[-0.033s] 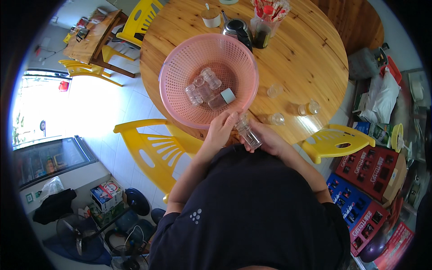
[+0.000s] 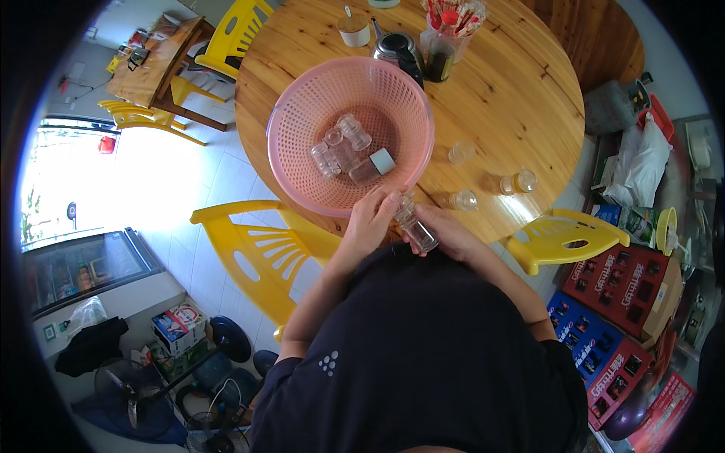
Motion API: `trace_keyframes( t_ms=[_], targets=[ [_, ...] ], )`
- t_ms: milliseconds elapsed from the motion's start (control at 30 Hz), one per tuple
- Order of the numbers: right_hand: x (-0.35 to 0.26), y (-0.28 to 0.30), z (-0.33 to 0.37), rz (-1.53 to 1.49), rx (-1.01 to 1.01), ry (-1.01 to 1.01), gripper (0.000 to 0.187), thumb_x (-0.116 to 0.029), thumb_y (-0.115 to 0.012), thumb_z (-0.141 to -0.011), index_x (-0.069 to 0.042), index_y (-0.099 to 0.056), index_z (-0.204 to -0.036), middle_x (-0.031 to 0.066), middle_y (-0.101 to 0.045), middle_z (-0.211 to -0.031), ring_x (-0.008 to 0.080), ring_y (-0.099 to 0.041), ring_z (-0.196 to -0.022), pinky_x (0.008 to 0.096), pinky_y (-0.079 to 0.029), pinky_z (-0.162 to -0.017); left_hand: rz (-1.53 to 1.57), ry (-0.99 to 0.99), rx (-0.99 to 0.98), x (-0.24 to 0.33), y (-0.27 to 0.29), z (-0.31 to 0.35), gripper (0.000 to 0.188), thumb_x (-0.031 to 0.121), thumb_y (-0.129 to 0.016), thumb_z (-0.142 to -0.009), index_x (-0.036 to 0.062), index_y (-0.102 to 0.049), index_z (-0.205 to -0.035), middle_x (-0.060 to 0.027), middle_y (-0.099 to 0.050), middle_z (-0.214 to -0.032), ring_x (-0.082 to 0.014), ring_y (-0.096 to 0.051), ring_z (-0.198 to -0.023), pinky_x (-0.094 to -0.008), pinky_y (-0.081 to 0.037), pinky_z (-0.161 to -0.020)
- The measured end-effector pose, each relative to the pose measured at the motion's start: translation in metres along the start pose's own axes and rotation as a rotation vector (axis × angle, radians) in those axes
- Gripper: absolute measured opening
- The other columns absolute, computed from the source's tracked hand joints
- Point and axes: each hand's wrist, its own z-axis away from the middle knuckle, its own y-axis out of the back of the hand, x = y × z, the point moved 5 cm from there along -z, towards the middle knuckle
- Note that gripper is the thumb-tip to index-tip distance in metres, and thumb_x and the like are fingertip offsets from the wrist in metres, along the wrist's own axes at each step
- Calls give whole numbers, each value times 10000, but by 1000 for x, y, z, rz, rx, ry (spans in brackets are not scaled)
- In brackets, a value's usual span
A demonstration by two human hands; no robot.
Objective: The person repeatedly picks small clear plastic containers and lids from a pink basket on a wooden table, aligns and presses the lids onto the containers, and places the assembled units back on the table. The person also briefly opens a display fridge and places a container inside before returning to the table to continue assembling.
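Observation:
A small clear bottle (image 2: pixel 418 229) is tilted between my two hands, close to my body at the table's near edge. My left hand (image 2: pixel 373 219) is closed around its upper end, with the thumb along the neck. From the other side, the fingers of my right hand (image 2: pixel 447 232) grip its body; some of them are hidden behind it. Just beyond stands a pink perforated basket (image 2: pixel 291 162) with several clear bottles (image 2: pixel 351 132) lying in it. Among these is a squarish bottle with a pale cap (image 2: pixel 383 160). Three more small clear containers (image 2: pixel 519 181) are on the tabletop to the right.
On the round wooden table (image 2: pixel 521 90) are a metal kettle (image 2: pixel 398 47), a white cup (image 2: pixel 354 32), a dark-filled container (image 2: pixel 439 60) and a holder of red-and-white packets (image 2: pixel 457 19). Yellow chairs (image 2: pixel 264 257) flank me. Stacked crates (image 2: pixel 615 283) are at right, a fan (image 2: pixel 132 400) at lower left.
The bottle has turned very slightly in my hands, its lower end shifting a little. Everything else looks the same.

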Motion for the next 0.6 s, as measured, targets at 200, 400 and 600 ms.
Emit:
trace_keyframes(
  t_ms=[200,400,600],
  targets=[
    [-33,-27,17,970,225,511,585,-355,-746,-839,-2,-507,-1239,180,-665,-893,345,-662,-768,417,-521,-665,-384,-196,33,29,-9,14,265,226,-583,-948,-6,-621,-1072,-191,-581,-923,-360,-598,-860,-410,-483,-784],
    [-39,-30,20,1116,328,356,565,-281,-776,-763,6,-542,-1189,231,-662,-926,386,-654,-844,438,-518,-731,-476,-283,144,41,-13,23,236,255,-598,-941,26,-636,-986,-149,-572,-903,-338,-606,-806,-398,-503,-699],
    [-40,-34,34,860,94,328,412,-187,-745,-754,17,-585,-1075,193,-665,-908,289,-672,-847,365,-517,-716,-625,-554,120,68,-27,38,388,420,-595,-927,40,-656,-977,-95,-580,-874,-292,-628,-750,-380,-532,-626]
  ],
)
